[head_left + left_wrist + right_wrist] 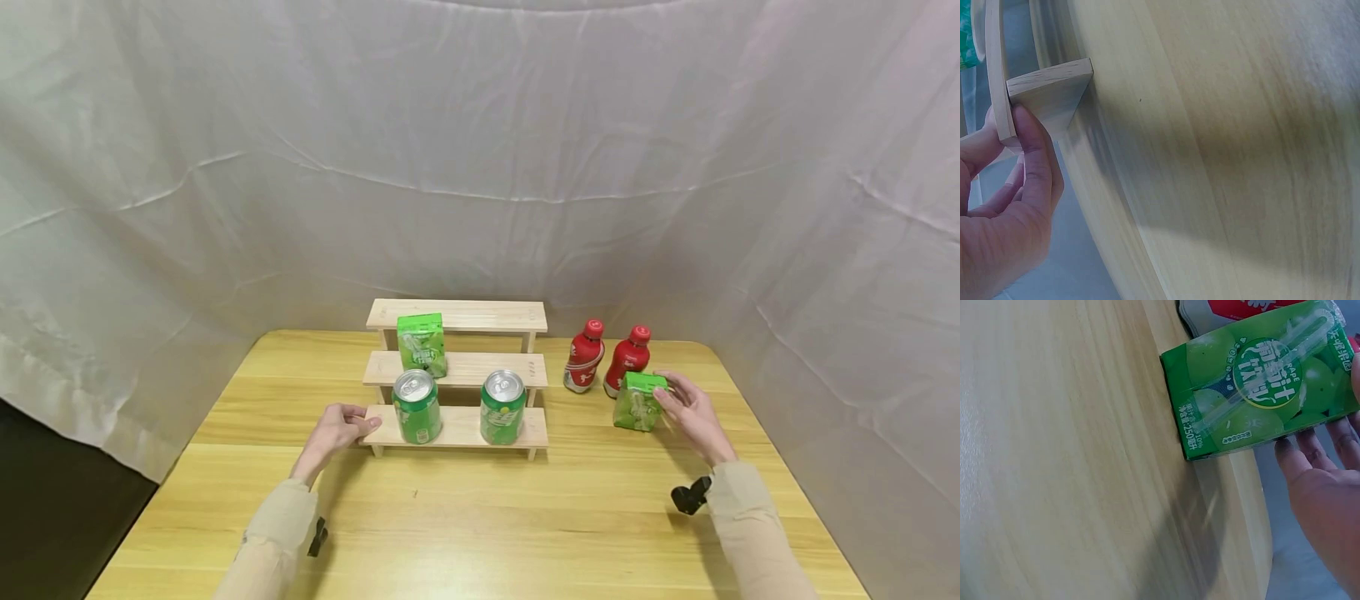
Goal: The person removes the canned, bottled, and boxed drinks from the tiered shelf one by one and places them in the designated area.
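Three wooden steps make up the display rack [457,367] on the yellow wooden table [480,517]; the left hand [337,429] pinches the left end of its lowest step between thumb and fingers. Two green soda cans [417,406] stand on that lowest step, and a green grape juice carton [422,343] on the middle one. Right of the rack, two red bottles [584,356] stand side by side. Just before them, the right hand [693,412] touches a second grape juice carton [1254,381] standing on the table, fingers loosely around its far side.
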Demonstrator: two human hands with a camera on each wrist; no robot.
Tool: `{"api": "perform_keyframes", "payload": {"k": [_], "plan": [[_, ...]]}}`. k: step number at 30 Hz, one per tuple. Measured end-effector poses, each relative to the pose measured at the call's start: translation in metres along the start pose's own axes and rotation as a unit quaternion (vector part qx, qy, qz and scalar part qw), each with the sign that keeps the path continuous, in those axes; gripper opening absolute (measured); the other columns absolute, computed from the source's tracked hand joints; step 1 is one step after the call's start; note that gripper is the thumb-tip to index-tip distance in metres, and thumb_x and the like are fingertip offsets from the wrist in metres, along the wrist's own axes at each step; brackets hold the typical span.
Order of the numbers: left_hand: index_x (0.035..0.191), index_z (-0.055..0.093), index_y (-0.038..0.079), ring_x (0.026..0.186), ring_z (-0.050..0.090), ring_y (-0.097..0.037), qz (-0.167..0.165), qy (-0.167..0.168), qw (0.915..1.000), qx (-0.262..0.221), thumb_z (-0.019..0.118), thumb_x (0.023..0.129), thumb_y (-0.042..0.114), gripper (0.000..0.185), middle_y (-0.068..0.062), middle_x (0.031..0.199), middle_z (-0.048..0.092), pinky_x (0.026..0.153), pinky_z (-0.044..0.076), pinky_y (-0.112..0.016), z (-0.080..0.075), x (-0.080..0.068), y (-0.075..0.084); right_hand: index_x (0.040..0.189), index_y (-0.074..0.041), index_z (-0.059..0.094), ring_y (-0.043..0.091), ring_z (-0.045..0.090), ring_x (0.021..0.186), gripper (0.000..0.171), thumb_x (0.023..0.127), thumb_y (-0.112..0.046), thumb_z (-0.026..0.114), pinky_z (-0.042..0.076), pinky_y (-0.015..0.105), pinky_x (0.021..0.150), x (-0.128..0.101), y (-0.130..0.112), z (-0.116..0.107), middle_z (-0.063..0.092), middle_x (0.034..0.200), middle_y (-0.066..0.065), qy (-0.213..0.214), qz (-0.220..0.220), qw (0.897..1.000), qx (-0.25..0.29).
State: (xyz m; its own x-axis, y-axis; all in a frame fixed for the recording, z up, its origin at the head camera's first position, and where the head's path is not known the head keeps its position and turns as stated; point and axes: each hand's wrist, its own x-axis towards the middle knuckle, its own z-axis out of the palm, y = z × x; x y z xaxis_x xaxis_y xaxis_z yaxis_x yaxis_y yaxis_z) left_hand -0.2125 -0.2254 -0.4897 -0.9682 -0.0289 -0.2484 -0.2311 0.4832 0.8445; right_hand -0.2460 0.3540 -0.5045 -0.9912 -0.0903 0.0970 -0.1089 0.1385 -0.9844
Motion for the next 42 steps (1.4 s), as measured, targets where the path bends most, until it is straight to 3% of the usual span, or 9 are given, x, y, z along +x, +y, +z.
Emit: {"api": "perform_keyframes", "payload": {"k": [5,11,15,21,25,29,31,33,42], "plan": [[0.129,0.051,-0.02,0.079,0.064,-0.014,0.001,-0.005,1.0,0.0,0.07,0.094,0.016,0.053,-0.026,0.102,0.069,0.076,0.059,-0.028,0.0,0.0,0.0,0.146,0.001,0.044,-0.01,0.052,0.115,0.052,0.101,-0.018,0.061,0.041,0.001,0.096,0.003,-0.005,0.003,0.059,0.123,-0.025,0.039,-0.031,0.997,-0.059],[0.131,0.049,-0.021,0.079,0.065,-0.013,0.004,-0.012,0.9999,-0.006,0.07,0.095,0.016,0.056,-0.027,0.104,0.069,0.079,0.06,-0.03,-0.001,0.0,0.0,0.143,-0.003,0.051,-0.004,0.055,0.113,0.049,0.099,-0.019,0.065,0.045,0.006,0.09,0.007,-0.026,0.017,0.062,0.122,-0.02,0.106,-0.07,0.987,-0.096],[0.13,0.048,-0.021,0.08,0.063,-0.014,0.005,-0.017,0.9998,-0.004,0.069,0.095,0.017,0.056,-0.025,0.103,0.068,0.077,0.058,-0.028,-0.001,-0.002,0.001,0.141,0.002,0.052,-0.002,0.054,0.115,0.05,0.098,-0.018,0.066,0.043,0.01,0.092,0.01,-0.047,0.03,0.063,0.123,-0.015,0.121,-0.094,0.982,-0.108],[0.131,0.049,-0.02,0.082,0.064,-0.015,-0.002,-0.013,0.9999,-0.002,0.07,0.095,0.017,0.056,-0.027,0.105,0.068,0.077,0.059,-0.028,-0.001,-0.001,0.002,0.14,0.002,0.052,0.008,0.054,0.117,0.049,0.098,-0.018,0.067,0.042,0.012,0.094,0.016,-0.081,0.055,0.062,0.125,-0.014,0.089,-0.098,0.986,-0.103],[0.131,0.048,-0.02,0.082,0.065,-0.015,-0.006,-0.013,0.9999,0.0,0.07,0.094,0.017,0.057,-0.028,0.107,0.068,0.078,0.059,-0.029,-0.001,0.0,0.002,0.145,-0.002,0.049,0.006,0.053,0.118,0.051,0.099,-0.021,0.065,0.043,0.008,0.096,0.021,-0.102,0.074,0.06,0.137,0.006,0.056,-0.068,0.988,-0.128],[0.13,0.05,-0.02,0.08,0.064,-0.013,-0.006,-0.011,0.9999,0.001,0.07,0.095,0.017,0.055,-0.026,0.105,0.068,0.076,0.059,-0.027,-0.001,0.0,0.001,0.146,-0.001,0.046,0.025,0.051,0.132,0.053,0.1,-0.02,0.064,0.041,0.029,0.114,0.029,-0.124,0.095,0.051,0.147,0.024,0.013,-0.067,0.988,-0.139],[0.13,0.05,-0.019,0.079,0.064,-0.013,-0.005,-0.011,0.9999,0.002,0.07,0.095,0.017,0.055,-0.026,0.104,0.069,0.076,0.059,-0.026,-0.001,0.001,0.001,0.147,-0.002,0.046,0.038,0.045,0.139,0.053,0.099,-0.019,0.064,0.036,0.046,0.12,0.032,-0.135,0.107,0.051,0.148,0.024,-0.007,-0.067,0.989,-0.131],[0.131,0.049,-0.02,0.079,0.064,-0.012,-0.005,-0.015,0.9999,0.002,0.069,0.095,0.018,0.055,-0.026,0.105,0.068,0.076,0.059,-0.027,-0.001,0.001,0.001,0.147,-0.002,0.045,0.04,0.044,0.14,0.054,0.099,-0.018,0.065,0.033,0.056,0.12,0.037,-0.144,0.118,0.05,0.149,0.024,-0.026,-0.068,0.989,-0.126],[0.13,0.048,-0.02,0.078,0.063,-0.012,0.001,-0.022,0.9997,-0.004,0.068,0.096,0.017,0.055,-0.024,0.102,0.068,0.074,0.058,-0.026,-0.002,-0.001,0.001,0.145,-0.002,0.047,0.038,0.045,0.141,0.055,0.097,-0.018,0.067,0.032,0.053,0.123,0.059,-0.176,0.172,0.051,0.148,0.023,-0.101,-0.065,0.987,-0.11]]}}
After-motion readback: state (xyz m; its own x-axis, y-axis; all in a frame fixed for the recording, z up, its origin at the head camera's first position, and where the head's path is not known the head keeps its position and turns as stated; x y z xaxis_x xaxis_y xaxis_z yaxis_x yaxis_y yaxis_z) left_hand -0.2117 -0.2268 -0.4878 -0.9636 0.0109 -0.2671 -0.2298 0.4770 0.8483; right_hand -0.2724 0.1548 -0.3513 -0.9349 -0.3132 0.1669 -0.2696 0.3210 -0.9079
